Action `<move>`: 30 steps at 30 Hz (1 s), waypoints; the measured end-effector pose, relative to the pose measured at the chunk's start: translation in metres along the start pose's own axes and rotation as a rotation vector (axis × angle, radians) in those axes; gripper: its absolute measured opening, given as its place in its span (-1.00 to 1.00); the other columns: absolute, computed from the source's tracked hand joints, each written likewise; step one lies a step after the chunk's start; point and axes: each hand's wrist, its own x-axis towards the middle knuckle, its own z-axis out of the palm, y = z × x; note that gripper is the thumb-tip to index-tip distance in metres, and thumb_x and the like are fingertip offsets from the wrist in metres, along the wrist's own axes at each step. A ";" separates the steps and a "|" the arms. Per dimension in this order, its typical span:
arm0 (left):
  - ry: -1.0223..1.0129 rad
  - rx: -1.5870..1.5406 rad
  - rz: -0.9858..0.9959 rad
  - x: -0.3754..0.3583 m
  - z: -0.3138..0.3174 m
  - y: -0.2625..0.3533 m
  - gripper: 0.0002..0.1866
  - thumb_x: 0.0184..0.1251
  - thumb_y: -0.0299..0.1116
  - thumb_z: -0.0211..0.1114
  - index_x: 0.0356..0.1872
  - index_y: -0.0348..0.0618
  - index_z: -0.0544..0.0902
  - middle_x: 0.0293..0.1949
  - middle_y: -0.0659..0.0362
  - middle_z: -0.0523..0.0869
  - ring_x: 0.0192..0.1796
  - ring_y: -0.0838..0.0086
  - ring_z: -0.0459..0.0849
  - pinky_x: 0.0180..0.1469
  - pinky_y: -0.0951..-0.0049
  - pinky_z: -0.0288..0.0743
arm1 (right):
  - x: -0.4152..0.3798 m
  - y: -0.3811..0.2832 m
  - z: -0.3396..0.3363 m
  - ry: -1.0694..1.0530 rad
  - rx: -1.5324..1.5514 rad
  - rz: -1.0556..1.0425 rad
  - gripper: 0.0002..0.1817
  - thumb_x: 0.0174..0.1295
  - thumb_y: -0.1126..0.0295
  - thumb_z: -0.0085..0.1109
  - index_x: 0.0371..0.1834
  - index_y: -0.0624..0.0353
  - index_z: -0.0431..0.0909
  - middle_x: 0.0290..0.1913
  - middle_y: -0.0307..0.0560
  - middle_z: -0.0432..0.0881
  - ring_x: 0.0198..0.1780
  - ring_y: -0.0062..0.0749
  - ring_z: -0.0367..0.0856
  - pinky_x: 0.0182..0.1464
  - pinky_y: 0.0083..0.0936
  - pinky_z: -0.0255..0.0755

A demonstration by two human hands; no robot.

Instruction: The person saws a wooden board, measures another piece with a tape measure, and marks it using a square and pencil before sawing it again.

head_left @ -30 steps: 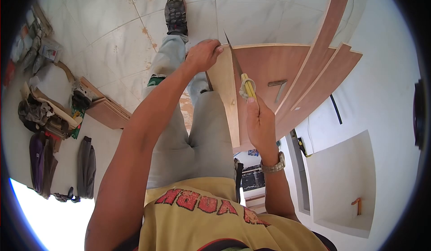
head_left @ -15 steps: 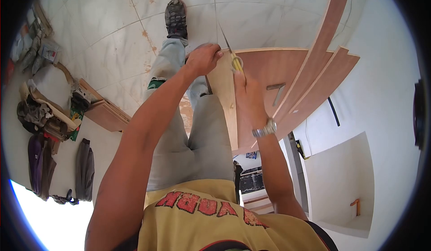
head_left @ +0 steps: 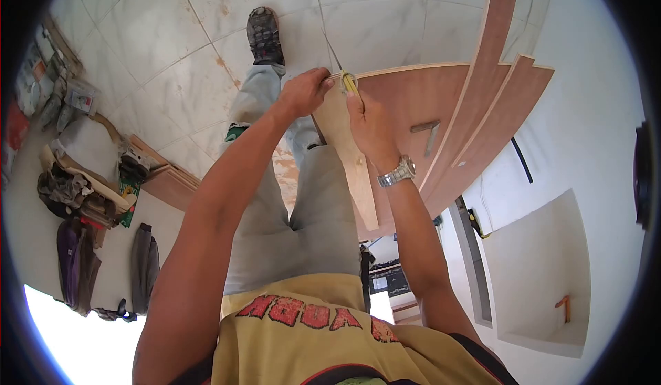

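My right hand [head_left: 372, 127], with a metal watch on its wrist, is closed around the yellow handle of what looks like a handsaw [head_left: 350, 83]. Its thin dark blade, seen nearly edge-on, points away over the far edge of the wood. Just to the left, my left hand [head_left: 304, 92] is closed at the far corner of a pale board [head_left: 337, 130], fingertips at its edge. That board lies along a reddish plywood sheet [head_left: 406, 96]. A small try square [head_left: 427, 133] rests on the plywood, to the right of my right hand.
Long wooden strips [head_left: 478, 82] lie across the sheet's right side, one reaching far forward. My shoe [head_left: 265, 36] stands on the tiled floor [head_left: 172, 47]. Bags, clothes [head_left: 69, 254] and stacked boards [head_left: 169, 185] are at left. An orange object [head_left: 564, 309] sits in the wall niche at right.
My right hand and the handsaw have moved forward and left, nearer my left hand. My left hand stays at the board's corner, and the view has shifted slightly.
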 end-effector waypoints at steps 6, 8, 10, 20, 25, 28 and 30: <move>0.028 0.023 0.023 -0.001 0.004 -0.001 -0.68 0.59 -0.07 0.05 0.00 -0.08 0.59 -0.01 0.04 0.70 0.10 0.01 0.66 0.07 0.00 0.54 | -0.103 -0.032 -0.042 -0.034 0.127 0.183 -0.61 0.59 0.16 -0.07 -0.12 0.33 0.52 -0.38 0.38 0.59 -0.30 0.35 0.58 -0.27 -0.11 0.47; 0.028 0.014 0.023 0.002 0.004 -0.003 -0.68 0.59 -0.07 0.05 0.00 -0.08 0.59 -0.02 0.02 0.70 0.09 -0.01 0.65 0.07 -0.01 0.54 | -0.073 -0.014 -0.031 -0.024 0.120 0.108 -0.61 0.59 0.16 -0.07 -0.05 0.33 0.55 -0.40 0.36 0.60 -0.33 0.32 0.60 -0.27 -0.12 0.48; 0.015 0.007 0.017 0.000 0.006 -0.002 -0.68 0.59 -0.08 0.05 0.01 -0.08 0.59 -0.02 0.01 0.70 0.09 -0.02 0.65 0.07 -0.01 0.54 | -0.039 0.001 -0.015 0.000 0.089 0.012 -0.60 0.59 0.16 -0.06 0.01 0.34 0.57 -0.43 0.33 0.60 -0.37 0.29 0.61 -0.29 -0.13 0.49; -0.009 0.039 0.003 0.003 0.003 -0.001 -0.67 0.59 -0.08 0.04 0.07 -0.07 0.60 0.01 0.00 0.70 0.10 -0.02 0.65 0.11 0.02 0.54 | -0.076 -0.007 -0.027 -0.015 0.116 0.087 -0.54 0.59 0.15 -0.06 0.15 0.43 0.52 -0.44 0.35 0.61 -0.36 0.26 0.66 -0.30 -0.12 0.50; -0.006 0.044 0.025 0.001 -0.003 0.002 -0.66 0.60 -0.10 0.04 0.09 -0.09 0.60 0.01 -0.02 0.70 0.08 -0.03 0.66 0.10 0.03 0.53 | -0.059 0.004 -0.013 0.029 0.164 0.026 -0.52 0.59 0.15 -0.04 0.18 0.45 0.51 -0.44 0.35 0.61 -0.37 0.24 0.67 -0.31 -0.13 0.50; 0.007 0.028 0.053 -0.001 0.004 -0.004 -0.66 0.60 -0.11 0.05 0.08 -0.14 0.60 -0.04 -0.06 0.70 0.05 -0.07 0.66 0.07 0.04 0.52 | -0.113 -0.022 -0.044 -0.021 0.166 0.169 -0.55 0.59 0.13 -0.07 0.04 0.41 0.53 -0.40 0.39 0.60 -0.31 0.29 0.65 -0.27 -0.12 0.49; 0.052 0.002 0.087 0.000 0.006 -0.006 -0.65 0.61 -0.11 0.06 0.04 -0.21 0.58 -0.14 -0.13 0.69 -0.01 -0.12 0.65 0.00 0.03 0.50 | -0.116 -0.031 -0.057 -0.066 0.159 0.217 -0.56 0.59 0.13 -0.08 -0.05 0.38 0.53 -0.39 0.39 0.60 -0.29 0.29 0.65 -0.26 -0.14 0.49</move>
